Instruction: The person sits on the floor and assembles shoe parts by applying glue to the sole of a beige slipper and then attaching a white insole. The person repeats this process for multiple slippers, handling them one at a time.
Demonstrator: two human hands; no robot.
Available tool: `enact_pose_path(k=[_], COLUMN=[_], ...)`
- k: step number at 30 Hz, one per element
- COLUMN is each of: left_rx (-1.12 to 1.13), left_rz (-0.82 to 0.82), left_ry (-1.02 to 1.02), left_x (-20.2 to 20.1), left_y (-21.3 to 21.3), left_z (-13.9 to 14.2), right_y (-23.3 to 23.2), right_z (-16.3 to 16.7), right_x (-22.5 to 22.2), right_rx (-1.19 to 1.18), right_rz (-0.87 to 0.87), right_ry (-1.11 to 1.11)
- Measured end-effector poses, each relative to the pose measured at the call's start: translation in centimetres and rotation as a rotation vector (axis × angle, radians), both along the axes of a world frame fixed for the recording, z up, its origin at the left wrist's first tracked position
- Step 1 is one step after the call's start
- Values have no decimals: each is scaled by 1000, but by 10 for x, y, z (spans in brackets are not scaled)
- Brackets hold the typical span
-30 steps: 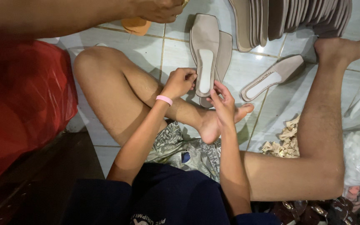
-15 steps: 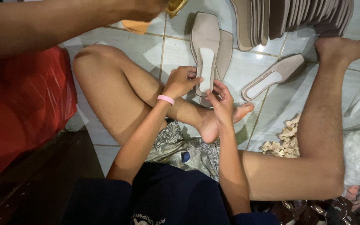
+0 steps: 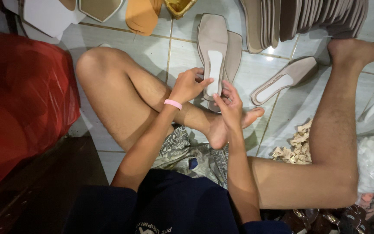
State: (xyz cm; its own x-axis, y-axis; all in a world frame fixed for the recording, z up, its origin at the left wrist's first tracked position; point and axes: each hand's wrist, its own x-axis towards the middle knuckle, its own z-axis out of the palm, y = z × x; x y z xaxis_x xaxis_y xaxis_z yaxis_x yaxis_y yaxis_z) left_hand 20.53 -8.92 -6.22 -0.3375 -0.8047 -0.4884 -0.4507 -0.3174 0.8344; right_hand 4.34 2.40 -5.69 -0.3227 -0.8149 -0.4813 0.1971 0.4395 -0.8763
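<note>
I sit on a tiled floor with a beige shoe insole (image 3: 213, 39) held in front of me; a narrow white strip (image 3: 214, 69) lies down its middle. My left hand (image 3: 189, 84), with a pink band on the wrist, grips the insole's near left edge. My right hand (image 3: 229, 104) holds its near end from below, fingers curled on it. A second beige insole (image 3: 234, 52) lies just behind the first, partly hidden.
A row of stacked beige insoles (image 3: 299, 19) stands at the top right. A beige sandal sole (image 3: 284, 80) lies by my right foot. Tan scraps (image 3: 297, 145) pile beside my right leg. A red plastic bag (image 3: 18, 104) fills the left. Orange and white pieces (image 3: 141, 15) lie at the top.
Another person's arm that crossed the top left has left the view, uncovering the pieces lying there. My hands have stayed on the insole.
</note>
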Motion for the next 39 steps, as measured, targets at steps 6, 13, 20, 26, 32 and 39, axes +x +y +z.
enact_pose_path(k=[6,13,20,26,32,39], left_rx=[-78,-32,-45,-73,-391,-601], left_rz=[80,175,217,275,292,-125], left_ry=[-33,-53,-47,-1,1,-265], left_x=[-9,-17,-21,-27,-16,-11], left_y=[-5,-8,-12,-15,-9,-46], left_z=[-11,-14,-15,-18,4,16], right_y=[0,1,2,2,0,-1], right_z=[-4,-9,-12,-8,-6,-5], right_x=[1,-2,0,3,0,-7], right_rx=[17,19,6,-31,-46,-15], right_rz=[89,101,84,104,118,115], right_ry=[-3,22,28,26,148,169])
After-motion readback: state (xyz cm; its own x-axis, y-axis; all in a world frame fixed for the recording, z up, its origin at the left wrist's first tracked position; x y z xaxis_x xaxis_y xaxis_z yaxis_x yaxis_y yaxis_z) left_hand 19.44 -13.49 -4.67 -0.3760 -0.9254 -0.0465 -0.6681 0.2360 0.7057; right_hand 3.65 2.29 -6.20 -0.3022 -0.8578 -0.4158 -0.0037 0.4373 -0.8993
